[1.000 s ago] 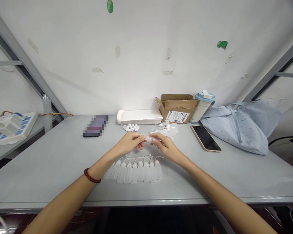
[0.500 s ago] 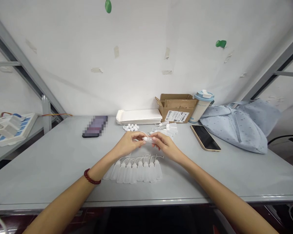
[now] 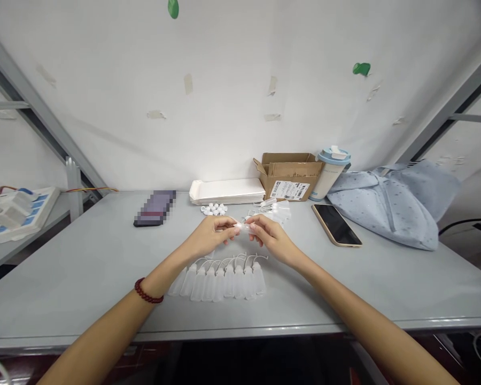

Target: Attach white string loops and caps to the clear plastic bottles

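Observation:
Over the middle of the grey table (image 3: 84,267), my left hand (image 3: 210,235) and my right hand (image 3: 270,238) meet, both pinched on one small translucent plastic bottle (image 3: 243,227) held sideways between the fingertips. My left fingers are closed at its white cap end, my right fingers round its body. Just below the hands lies a row of several capped translucent bottles (image 3: 220,278) side by side. Behind the hands are a cluster of small white caps (image 3: 214,209) and a loose pile of uncapped bottles (image 3: 276,209).
A dark phone (image 3: 155,208) lies back left, a stack of white flat bags (image 3: 226,191) at the wall, a cardboard box (image 3: 291,176), a lidded cup (image 3: 326,174), a second phone (image 3: 336,225) and a blue cloth bag (image 3: 393,203) on the right. A power strip (image 3: 20,208) sits far left.
My hands stay together on the small bottle, with only slight finger movement at the cap end. The view has drifted a little.

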Demonstrator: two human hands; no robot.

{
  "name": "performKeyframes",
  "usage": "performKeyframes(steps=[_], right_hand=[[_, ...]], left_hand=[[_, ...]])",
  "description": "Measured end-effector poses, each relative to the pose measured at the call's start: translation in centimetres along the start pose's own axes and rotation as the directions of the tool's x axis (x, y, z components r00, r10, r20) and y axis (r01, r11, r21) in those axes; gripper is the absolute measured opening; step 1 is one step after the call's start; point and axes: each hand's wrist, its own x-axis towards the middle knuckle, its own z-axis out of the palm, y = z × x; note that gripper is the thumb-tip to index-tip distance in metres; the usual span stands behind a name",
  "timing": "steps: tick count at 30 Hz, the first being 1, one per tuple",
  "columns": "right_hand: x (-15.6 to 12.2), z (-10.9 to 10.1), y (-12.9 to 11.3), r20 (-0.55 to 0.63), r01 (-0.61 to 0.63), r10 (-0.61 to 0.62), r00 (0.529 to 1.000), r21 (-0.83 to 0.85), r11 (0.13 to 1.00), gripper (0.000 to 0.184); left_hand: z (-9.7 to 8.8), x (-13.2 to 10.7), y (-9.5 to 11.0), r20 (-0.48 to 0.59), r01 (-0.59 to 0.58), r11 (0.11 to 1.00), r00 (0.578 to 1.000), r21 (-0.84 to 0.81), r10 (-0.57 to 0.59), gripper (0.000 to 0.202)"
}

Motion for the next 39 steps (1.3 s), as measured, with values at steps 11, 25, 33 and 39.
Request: performKeyframes(steps=[11,25,33,39], right_hand=[[-0.2,0.0,-0.3,0.019,-0.014,0.014,1.0,0.026,1.0,0.027],[0.0,-0.3,-0.1,-0.036,0.027,-0.029,0.999,-0.062,0.998,0.025],[0.1,-0.4,-0.1,-0.028,-0.002,0.002,1.0,0.004,1.0,0.03],[0.2,-0.4,-0.1,-0.043,0.014,-0.014,0.999,0.001,1.0,0.029]], left_hand=[[0.4,0.1,-0.2,-0.013,0.074,0.996,0.997,-0.051,-0.075,0.037],[0.3,0.0,1.0,-0.121,0.049,0.999,0.991,-0.021,-0.051,0.035],[0.5,-0.2,1.1,-0.132,-0.042,0.999,0.99,0.016,0.044,0.026],[0.2,0.0,0.5,-0.062,0.047,0.998,0.997,-0.037,-0.049,0.038]])
